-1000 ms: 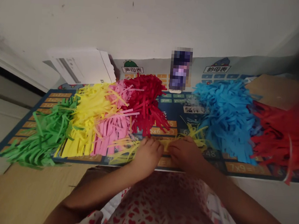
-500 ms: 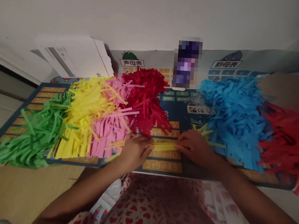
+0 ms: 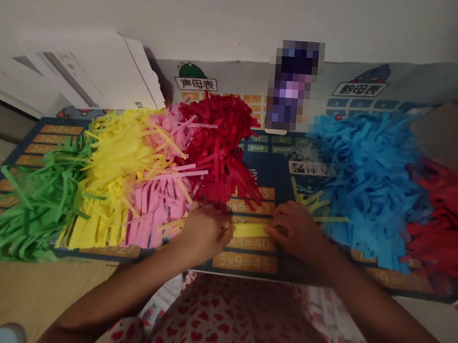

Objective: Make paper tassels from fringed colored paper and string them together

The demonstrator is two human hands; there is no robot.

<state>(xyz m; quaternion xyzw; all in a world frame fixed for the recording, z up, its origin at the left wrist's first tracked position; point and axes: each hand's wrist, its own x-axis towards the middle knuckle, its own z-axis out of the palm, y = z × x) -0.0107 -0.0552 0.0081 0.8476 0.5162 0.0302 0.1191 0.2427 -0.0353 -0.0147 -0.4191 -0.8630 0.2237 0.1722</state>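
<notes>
Yellow strip point(image 3: 251, 229): flat, roughly level, spanning the gap between both hands, just above or on the printed mat point(image 3: 246, 263); contact unclear.
Left hand point(image 3: 205, 232): fingers curled, gripping the strip's left side; back of hand up.
Right hand point(image 3: 297, 231): fingers pinching the strip's right side.
Yellow strands: some left of the left hand point(image 3: 173, 227), more past the right hand point(image 3: 311, 202); link to the strip hidden by the hands.
Left piles: green fringe point(image 3: 46, 206), then yellow fringe point(image 3: 113, 168), pink fringe point(image 3: 160, 200), dark red fringe point(image 3: 219, 139); neighbours touching or overlapping.
Right piles: blue fringe point(image 3: 369, 181), red fringe point(image 3: 445, 213) right of it.
Pixelated item point(image 3: 293, 87): upright at back, between dark red and blue.
White box point(image 3: 89, 73): back left, behind the yellow pile.
Sleeve point(image 3: 117, 336): heart print, bottom of view.
</notes>
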